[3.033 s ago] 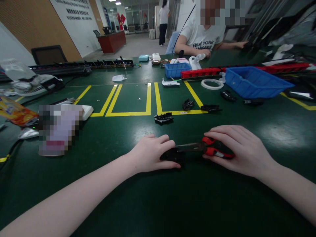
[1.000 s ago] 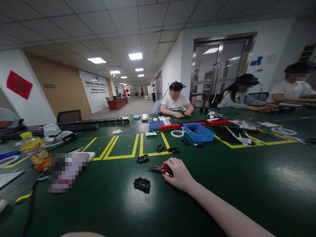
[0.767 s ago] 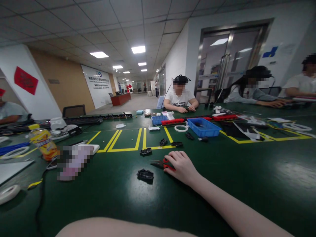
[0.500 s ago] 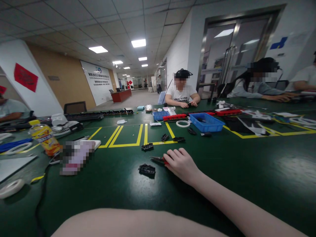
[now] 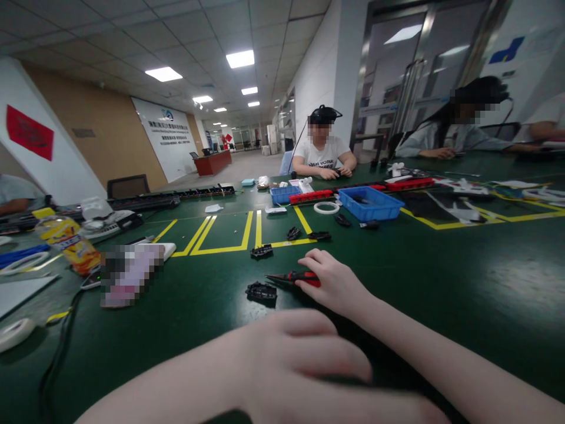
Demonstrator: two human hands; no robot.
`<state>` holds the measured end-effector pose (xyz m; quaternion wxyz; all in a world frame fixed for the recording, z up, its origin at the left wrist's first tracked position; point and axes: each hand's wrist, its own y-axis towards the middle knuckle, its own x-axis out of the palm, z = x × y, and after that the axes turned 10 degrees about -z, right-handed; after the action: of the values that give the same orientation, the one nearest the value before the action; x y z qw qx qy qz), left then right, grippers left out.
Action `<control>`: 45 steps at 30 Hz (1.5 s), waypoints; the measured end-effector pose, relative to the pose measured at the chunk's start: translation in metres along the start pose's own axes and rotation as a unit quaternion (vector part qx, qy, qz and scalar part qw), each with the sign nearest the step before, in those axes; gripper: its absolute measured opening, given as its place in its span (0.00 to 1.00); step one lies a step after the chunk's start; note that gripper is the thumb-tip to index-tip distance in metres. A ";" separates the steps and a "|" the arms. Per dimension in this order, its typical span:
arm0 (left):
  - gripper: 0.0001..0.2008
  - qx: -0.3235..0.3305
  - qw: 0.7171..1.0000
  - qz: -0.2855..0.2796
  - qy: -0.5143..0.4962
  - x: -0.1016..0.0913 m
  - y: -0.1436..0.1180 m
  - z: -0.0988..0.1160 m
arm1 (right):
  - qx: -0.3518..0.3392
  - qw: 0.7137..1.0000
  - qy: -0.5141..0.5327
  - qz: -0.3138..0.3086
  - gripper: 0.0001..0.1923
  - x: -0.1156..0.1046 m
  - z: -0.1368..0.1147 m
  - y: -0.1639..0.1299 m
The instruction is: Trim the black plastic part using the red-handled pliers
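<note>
My right hand (image 5: 334,284) rests on the green table (image 5: 441,277) with its fingers around the red handles of a pair of pliers (image 5: 295,277), whose dark jaws point left. A small black plastic part (image 5: 262,291) lies on the table just left of the jaws, not touched. My left hand (image 5: 293,360) is large and blurred close to the camera, held flat over my right forearm with nothing in it.
More black parts (image 5: 262,251) lie by the yellow floor-tape lines (image 5: 256,232). Beyond are a blue bin (image 5: 371,203) and a white tape ring (image 5: 326,207). A yellow bottle (image 5: 66,244) and a cable (image 5: 62,347) sit left. Other people work across the table.
My head has lifted from the hands to the room. My left hand let go of the black part, left the view, then came back in close over my right forearm. The right hand stays on the pliers.
</note>
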<state>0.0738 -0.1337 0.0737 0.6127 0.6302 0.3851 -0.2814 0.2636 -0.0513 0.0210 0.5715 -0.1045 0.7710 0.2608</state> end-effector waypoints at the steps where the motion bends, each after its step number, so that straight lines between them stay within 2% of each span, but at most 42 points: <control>1: 0.05 0.042 0.999 0.019 -0.007 -0.001 0.002 -0.019 | 0.008 1.000 0.018 -0.003 0.16 0.000 0.000 0.001; 2: 0.06 0.053 0.998 0.041 -0.011 0.000 -0.002 -0.037 | 0.016 0.999 0.035 -0.008 0.16 0.001 0.001 0.001; 3: 0.06 0.014 0.998 0.056 -0.012 0.003 -0.010 -0.053 | 0.024 0.998 0.049 -0.015 0.16 0.002 0.001 0.001; 5: 0.05 -0.090 0.994 0.054 -0.032 0.011 -0.037 -0.079 | 0.037 0.996 0.068 -0.041 0.16 0.004 0.000 0.001; 7: 0.04 -0.211 0.974 0.056 -0.061 0.019 -0.065 -0.097 | 0.043 0.993 0.076 -0.075 0.18 0.007 -0.001 0.000; 8: 0.04 -0.253 0.964 0.041 -0.072 0.022 -0.077 -0.103 | 0.043 0.992 0.076 -0.089 0.19 0.009 -0.001 0.000; 10: 0.09 -0.290 0.952 -0.019 -0.092 0.025 -0.091 -0.109 | 0.031 0.993 0.063 -0.099 0.21 0.013 0.000 0.001; 13: 0.20 -0.296 0.942 -0.115 -0.108 0.024 -0.095 -0.113 | 0.025 0.996 0.018 -0.089 0.24 0.018 0.004 0.004; 15: 0.26 -0.301 0.934 -0.160 -0.107 0.023 -0.093 -0.114 | 0.038 0.996 -0.003 -0.086 0.27 0.020 0.008 0.008; 18: 0.32 -0.308 0.923 -0.204 -0.109 0.025 -0.092 -0.115 | 0.052 0.995 -0.018 -0.080 0.29 0.020 0.013 0.013; 21: 0.33 -0.311 0.915 -0.228 -0.117 0.030 -0.094 -0.116 | 0.042 0.997 -0.013 -0.066 0.27 0.020 0.016 0.015; 28: 0.16 -0.347 0.907 -0.188 -0.148 0.035 -0.096 -0.124 | 0.007 0.999 0.017 -0.049 0.21 0.015 0.021 0.012; 37: 0.16 -0.389 0.893 -0.144 -0.175 0.045 -0.101 -0.132 | -0.009 0.991 0.135 -0.021 0.20 0.018 0.031 0.011; 41: 0.19 -0.394 0.890 -0.132 -0.185 0.043 -0.100 -0.131 | -0.030 0.991 0.128 -0.027 0.23 0.019 0.031 0.010; 45: 0.17 -0.398 0.886 -0.124 -0.205 0.041 -0.100 -0.130 | -0.035 0.992 0.118 -0.019 0.23 0.018 0.029 0.009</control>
<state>-0.0021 -0.0038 -0.0042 0.8373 0.2090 0.4054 -0.3014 0.2781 -0.0264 0.0007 0.4771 -0.1692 0.8214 0.2626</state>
